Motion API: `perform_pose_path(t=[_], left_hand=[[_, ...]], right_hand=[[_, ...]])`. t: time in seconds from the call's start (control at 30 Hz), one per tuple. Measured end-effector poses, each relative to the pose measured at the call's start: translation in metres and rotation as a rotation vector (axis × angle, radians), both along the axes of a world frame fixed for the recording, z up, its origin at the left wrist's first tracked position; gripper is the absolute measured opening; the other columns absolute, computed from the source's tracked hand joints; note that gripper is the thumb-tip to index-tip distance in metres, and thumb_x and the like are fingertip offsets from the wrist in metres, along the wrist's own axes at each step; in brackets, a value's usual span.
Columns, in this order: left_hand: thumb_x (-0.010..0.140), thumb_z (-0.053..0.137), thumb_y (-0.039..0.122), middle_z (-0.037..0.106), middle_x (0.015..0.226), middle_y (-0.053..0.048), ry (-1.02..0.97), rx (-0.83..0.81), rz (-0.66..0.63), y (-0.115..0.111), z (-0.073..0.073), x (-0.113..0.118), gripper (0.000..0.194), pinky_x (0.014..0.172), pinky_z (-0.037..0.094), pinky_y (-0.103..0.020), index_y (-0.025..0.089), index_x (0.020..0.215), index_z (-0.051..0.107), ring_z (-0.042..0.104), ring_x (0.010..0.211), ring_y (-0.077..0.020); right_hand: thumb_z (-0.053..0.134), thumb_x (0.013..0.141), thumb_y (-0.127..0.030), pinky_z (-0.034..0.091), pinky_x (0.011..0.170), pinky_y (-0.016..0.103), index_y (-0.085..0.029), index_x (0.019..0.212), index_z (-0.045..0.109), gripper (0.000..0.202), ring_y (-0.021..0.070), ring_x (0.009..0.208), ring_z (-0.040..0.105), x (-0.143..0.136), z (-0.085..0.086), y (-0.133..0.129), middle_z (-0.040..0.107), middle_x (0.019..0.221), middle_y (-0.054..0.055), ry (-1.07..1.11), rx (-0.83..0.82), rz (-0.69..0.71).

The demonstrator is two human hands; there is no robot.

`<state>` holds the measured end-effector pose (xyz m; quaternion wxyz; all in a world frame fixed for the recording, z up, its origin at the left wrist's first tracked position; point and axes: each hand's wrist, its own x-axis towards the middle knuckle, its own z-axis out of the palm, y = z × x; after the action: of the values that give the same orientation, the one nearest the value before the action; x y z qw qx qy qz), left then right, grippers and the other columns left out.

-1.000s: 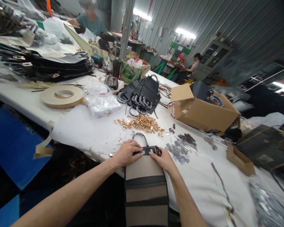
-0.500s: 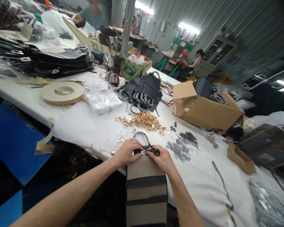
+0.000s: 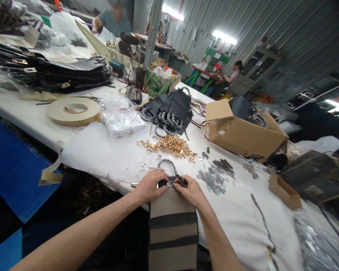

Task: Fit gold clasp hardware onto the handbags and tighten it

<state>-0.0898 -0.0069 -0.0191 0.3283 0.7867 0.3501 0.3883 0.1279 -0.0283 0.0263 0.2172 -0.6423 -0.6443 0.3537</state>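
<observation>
A long brown bag panel (image 3: 172,206) with black crosswise bands hangs over the table's front edge toward me. At its top is a black strip with a small silver metal plate (image 3: 170,184) on it. My left hand (image 3: 152,185) is closed on the left side of this top edge, thumb at the plate. From the right, my right hand (image 3: 191,191) pinches the same edge, its fingertips at the plate's other end. A curved handle (image 3: 167,162) wrapped in clear plastic stands up beyond the fingers. What the fingers do behind the panel is hidden.
Gold metal fittings (image 3: 175,146) lie heaped ahead, with grey metal plates (image 3: 214,175) to the right. Farther back are black handled pieces (image 3: 175,109), a tape roll (image 3: 74,111) and a cardboard box (image 3: 243,131). A silver tool (image 3: 134,184) lies by my left wrist. Two people sit farther off.
Both hands keep their hold at the panel's top edge, with the right fingers shifted slightly inward over the plate. The whole view has moved a little.
</observation>
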Motion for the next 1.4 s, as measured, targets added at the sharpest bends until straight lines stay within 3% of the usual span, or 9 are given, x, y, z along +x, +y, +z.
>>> perform_pose_path(t=[0.17,0.47,0.67,0.8,0.97,1.13,1.3,1.4], left_hand=[[0.083,0.078,0.02,0.077,0.112,-0.005,-0.043,0.026,0.01,-0.006,-0.012,0.002,0.01,0.107,0.051,-0.047,0.022,0.092,0.079,0.062,0.12,-0.0282],[0.097,0.061,0.023,0.074,0.117,-0.008,0.147,0.305,-0.002,-0.012,0.0,-0.002,0.016,0.107,0.051,-0.042,0.019,0.095,0.076,0.059,0.12,-0.0259],[0.098,0.062,0.035,0.073,0.116,-0.006,0.294,0.277,0.017,-0.012,0.007,-0.002,0.016,0.106,0.047,-0.047,0.022,0.097,0.072,0.059,0.12,-0.0279],[0.099,0.06,0.034,0.072,0.114,-0.008,0.347,0.227,-0.008,-0.012,0.013,0.004,0.015,0.108,0.043,-0.047,0.02,0.099,0.067,0.061,0.115,-0.0265],[0.094,0.067,0.029,0.07,0.121,-0.004,0.255,0.125,0.009,-0.012,0.006,0.01,0.018,0.113,0.035,-0.049,0.025,0.112,0.067,0.062,0.113,-0.0236],[0.092,0.069,0.028,0.071,0.117,-0.004,0.162,0.118,0.012,-0.009,0.0,0.011,0.014,0.107,0.041,-0.045,0.027,0.104,0.076,0.063,0.109,-0.0227],[0.091,0.07,0.029,0.072,0.113,-0.007,0.136,0.157,-0.004,-0.007,0.001,0.011,0.013,0.099,0.047,-0.043,0.024,0.101,0.078,0.064,0.107,-0.0244],[0.093,0.068,0.029,0.074,0.112,-0.007,0.115,0.156,-0.008,-0.007,0.003,0.01,0.013,0.1,0.048,-0.043,0.024,0.1,0.078,0.064,0.108,-0.0243]], right_hand=[[0.07,0.078,-0.041,0.047,0.08,0.035,-0.019,0.085,0.074,0.023,0.0242,0.084,0.065,0.001,0.001,-0.005,0.071,0.088,0.005,0.006,-0.012,-0.028],[0.068,0.079,-0.038,0.047,0.083,0.035,-0.02,0.085,0.073,0.02,0.0236,0.085,0.065,0.001,0.002,-0.004,0.071,0.088,0.005,-0.001,-0.018,-0.003],[0.068,0.079,-0.033,0.047,0.081,0.035,-0.02,0.085,0.073,0.015,0.0234,0.085,0.065,0.0,-0.005,-0.005,0.071,0.088,0.005,-0.049,0.032,-0.013],[0.067,0.079,-0.03,0.048,0.083,0.035,-0.021,0.085,0.072,0.012,0.0237,0.087,0.065,0.0,-0.008,-0.007,0.071,0.089,0.005,-0.064,0.071,-0.018],[0.066,0.08,-0.029,0.049,0.085,0.035,-0.021,0.089,0.072,0.014,0.0239,0.09,0.065,0.001,-0.013,-0.012,0.072,0.094,0.006,-0.043,0.095,-0.05],[0.069,0.082,-0.032,0.05,0.085,0.034,-0.021,0.092,0.072,0.015,0.0235,0.091,0.066,0.0,-0.017,-0.017,0.072,0.094,0.005,0.032,0.129,-0.084],[0.073,0.086,-0.044,0.046,0.068,0.03,-0.02,0.082,0.069,0.025,0.0185,0.069,0.058,-0.002,0.0,-0.025,0.066,0.074,0.0,0.089,0.186,-0.156],[0.074,0.087,-0.046,0.038,0.057,0.028,-0.02,0.071,0.061,0.034,0.0137,0.058,0.047,-0.008,0.018,-0.03,0.053,0.062,-0.003,0.24,0.364,-0.266]])
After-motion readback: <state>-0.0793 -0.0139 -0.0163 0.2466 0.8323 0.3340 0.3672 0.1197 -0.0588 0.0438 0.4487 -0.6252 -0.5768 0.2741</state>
